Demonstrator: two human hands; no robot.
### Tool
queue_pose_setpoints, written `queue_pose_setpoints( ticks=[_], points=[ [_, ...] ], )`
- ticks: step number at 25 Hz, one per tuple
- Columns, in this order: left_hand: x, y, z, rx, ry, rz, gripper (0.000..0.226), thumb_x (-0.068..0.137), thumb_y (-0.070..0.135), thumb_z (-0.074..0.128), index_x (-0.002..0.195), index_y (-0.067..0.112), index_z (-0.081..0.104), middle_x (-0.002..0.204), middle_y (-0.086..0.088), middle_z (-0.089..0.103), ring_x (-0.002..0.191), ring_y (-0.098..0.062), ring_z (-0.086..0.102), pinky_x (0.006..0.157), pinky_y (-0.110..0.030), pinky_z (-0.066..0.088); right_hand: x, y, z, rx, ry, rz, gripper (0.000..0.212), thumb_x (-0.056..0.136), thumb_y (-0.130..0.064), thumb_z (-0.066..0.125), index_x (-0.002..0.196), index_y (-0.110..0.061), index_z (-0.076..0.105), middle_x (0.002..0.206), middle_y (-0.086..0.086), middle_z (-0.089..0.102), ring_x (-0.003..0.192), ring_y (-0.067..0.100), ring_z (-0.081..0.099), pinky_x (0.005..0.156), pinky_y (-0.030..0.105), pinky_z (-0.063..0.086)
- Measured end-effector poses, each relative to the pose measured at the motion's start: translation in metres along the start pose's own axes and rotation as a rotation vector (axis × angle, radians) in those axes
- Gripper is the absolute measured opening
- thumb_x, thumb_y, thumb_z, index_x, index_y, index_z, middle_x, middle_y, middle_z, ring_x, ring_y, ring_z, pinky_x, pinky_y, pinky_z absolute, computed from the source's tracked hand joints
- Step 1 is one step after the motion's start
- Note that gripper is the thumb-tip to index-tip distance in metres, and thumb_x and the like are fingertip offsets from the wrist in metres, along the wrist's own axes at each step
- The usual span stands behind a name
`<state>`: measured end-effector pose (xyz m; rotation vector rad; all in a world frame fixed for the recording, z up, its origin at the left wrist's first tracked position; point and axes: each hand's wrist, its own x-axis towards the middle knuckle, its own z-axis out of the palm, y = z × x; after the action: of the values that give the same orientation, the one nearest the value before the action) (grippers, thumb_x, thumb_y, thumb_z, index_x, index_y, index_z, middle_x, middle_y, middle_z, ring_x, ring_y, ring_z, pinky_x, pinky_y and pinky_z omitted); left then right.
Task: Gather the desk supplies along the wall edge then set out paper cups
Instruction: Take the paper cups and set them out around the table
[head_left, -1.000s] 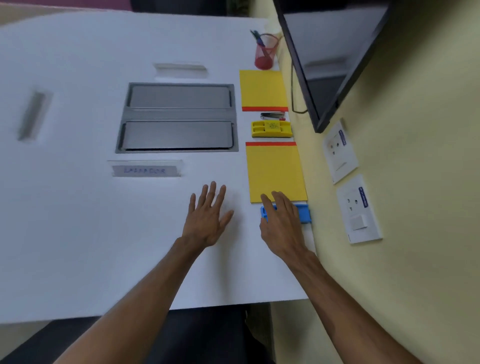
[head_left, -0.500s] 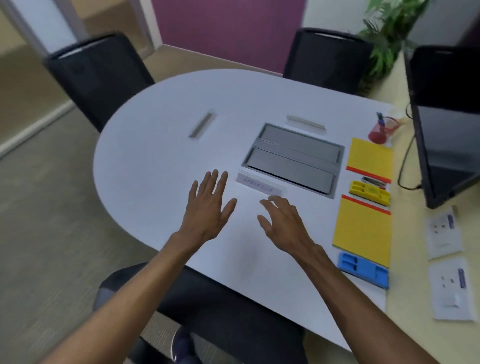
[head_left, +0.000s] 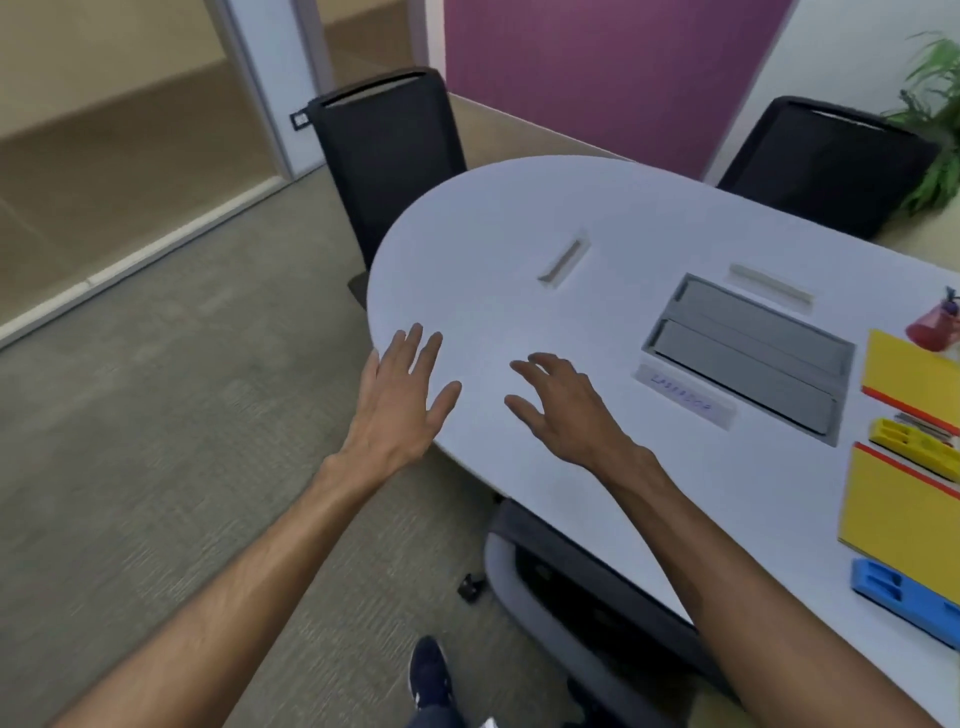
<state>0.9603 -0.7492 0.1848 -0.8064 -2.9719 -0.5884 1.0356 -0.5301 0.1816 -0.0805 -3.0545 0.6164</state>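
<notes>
Along the right edge of the white oval table (head_left: 498, 249) the desk supplies lie in a row: a red pen cup (head_left: 937, 326), a yellow pad (head_left: 914, 371), a yellow holder (head_left: 917, 448), a second yellow pad (head_left: 898, 512) and a blue holder (head_left: 904, 592). My left hand (head_left: 400, 400) hovers at the table's near-left rim, fingers spread, holding nothing. My right hand (head_left: 563, 408) hangs over the bare tabletop, fingers loosely curled and apart, also empty. Both hands are far left of the supplies. No paper cups are in view.
A grey cable hatch (head_left: 748, 353) is set into the table, with a name label (head_left: 683, 395) in front of it and two slots (head_left: 563, 262). Black chairs stand at the far end (head_left: 389, 150) and far side (head_left: 826, 161); another chair (head_left: 566, 587) is tucked under the near edge. Carpet lies to the left.
The view has swung left, away from the wall. My right hand has left the blue holder by the wall and both hands now hover over the table's left part.
</notes>
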Motion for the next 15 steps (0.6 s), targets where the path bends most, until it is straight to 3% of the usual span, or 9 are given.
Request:
queue_pose_setpoints(
  ticks=[5,11,15],
  points=[
    [-0.027,-0.1,-0.049,0.031,0.04,-0.075,0.061,0.102,0.053,0.033,0.158,0.036,0.014,0.167,-0.007,0.009,0.154,-0.024,0.003,0.124,-0.05,0.006,0.062,-0.107,0.028,-0.015,-0.069,-0.119,0.054,0.101,-0.045,0.045,0.149,-0.02,0.04,0.154,0.012,0.038,0.14,0.029,0.036,0.11,0.045,0.033],
    [-0.033,-0.166,-0.073,0.049,0.064,-0.212,0.066,0.1,0.056,0.034,0.158,0.035,0.011,0.168,-0.005,0.005,0.155,-0.022,0.0,0.124,-0.051,0.007,0.12,-0.175,0.052,-0.045,-0.111,-0.262,0.054,0.1,-0.044,0.048,0.147,-0.018,0.041,0.151,0.013,0.041,0.137,0.032,0.04,0.108,0.044,0.037],
    [-0.023,-0.231,-0.094,0.057,0.102,-0.308,0.067,0.099,0.057,0.034,0.158,0.035,0.01,0.168,-0.004,0.005,0.155,-0.022,0.0,0.124,-0.051,0.006,0.181,-0.229,0.076,-0.076,-0.155,-0.374,0.059,0.101,-0.045,0.046,0.151,-0.018,0.035,0.156,0.014,0.035,0.144,0.029,0.032,0.113,0.044,0.034]
  ],
)
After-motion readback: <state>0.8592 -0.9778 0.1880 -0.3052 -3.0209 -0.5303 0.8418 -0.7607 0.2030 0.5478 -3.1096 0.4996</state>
